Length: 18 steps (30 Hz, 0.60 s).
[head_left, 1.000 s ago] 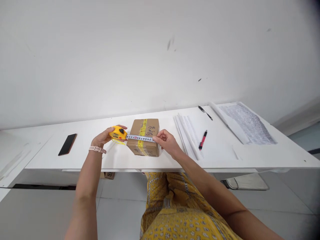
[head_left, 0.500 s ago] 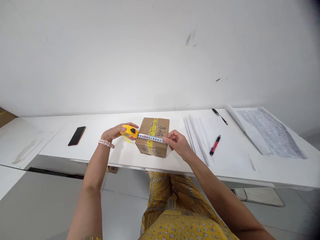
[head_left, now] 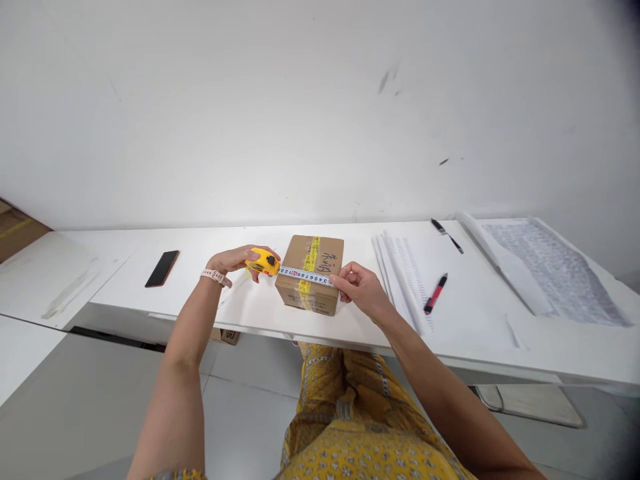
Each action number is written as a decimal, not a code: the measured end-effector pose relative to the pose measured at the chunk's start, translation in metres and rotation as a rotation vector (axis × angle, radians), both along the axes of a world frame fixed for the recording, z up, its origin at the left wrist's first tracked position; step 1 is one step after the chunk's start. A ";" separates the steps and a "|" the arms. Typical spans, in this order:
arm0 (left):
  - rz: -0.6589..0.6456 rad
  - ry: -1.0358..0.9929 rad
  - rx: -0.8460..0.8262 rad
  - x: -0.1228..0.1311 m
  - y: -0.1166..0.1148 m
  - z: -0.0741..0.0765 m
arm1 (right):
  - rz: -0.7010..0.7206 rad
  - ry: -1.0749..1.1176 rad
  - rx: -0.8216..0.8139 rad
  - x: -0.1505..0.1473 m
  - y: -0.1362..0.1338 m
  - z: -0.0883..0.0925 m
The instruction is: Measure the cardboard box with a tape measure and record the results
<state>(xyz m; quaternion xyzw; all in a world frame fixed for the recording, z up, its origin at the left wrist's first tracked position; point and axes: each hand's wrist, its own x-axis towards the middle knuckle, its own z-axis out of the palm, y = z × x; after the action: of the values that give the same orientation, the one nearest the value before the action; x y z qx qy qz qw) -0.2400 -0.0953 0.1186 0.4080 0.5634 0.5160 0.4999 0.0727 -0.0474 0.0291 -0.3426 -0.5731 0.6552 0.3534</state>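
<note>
A small cardboard box [head_left: 305, 250] with yellow printed tape and dark handwriting sits on the white desk [head_left: 240, 312]. Left of it, my left hand [head_left: 234, 260] is closed round the yellow case of a tape measure [head_left: 263, 261]. The numbered blade runs out of the case across the box's top, close to its near edge. At the right edge of the box, my right hand [head_left: 359, 288] pinches the blade's end between thumb and fingers. Those fingertips hide the very tip of the blade.
A phone [head_left: 162, 269] lies on the desk at left. To the right are stacked papers [head_left: 400, 287], a red and black pen [head_left: 436, 293], a black pen [head_left: 447, 235] and a densely written sheet [head_left: 560, 267]. Another cardboard box [head_left: 20, 230] stands at far left.
The camera view has shifted slightly, so the desk things sit a little further right. The tape case appears tilted a bit differently and closer to the box; both hands keep their hold.
</note>
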 end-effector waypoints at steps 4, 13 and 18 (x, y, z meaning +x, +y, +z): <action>-0.110 0.047 -0.092 0.001 0.000 0.003 | 0.001 -0.003 0.003 0.001 0.000 -0.002; -0.217 0.133 -0.126 0.019 -0.012 0.023 | 0.012 -0.032 0.047 0.002 -0.001 0.000; -0.257 0.148 -0.077 0.037 -0.031 0.032 | 0.034 -0.049 0.065 0.004 0.002 0.003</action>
<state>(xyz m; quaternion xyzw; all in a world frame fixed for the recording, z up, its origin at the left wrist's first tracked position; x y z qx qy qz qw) -0.2027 -0.1259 0.1510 0.4943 0.5613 0.3944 0.5340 0.0765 -0.0458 0.0324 -0.3368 -0.6086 0.6335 0.3389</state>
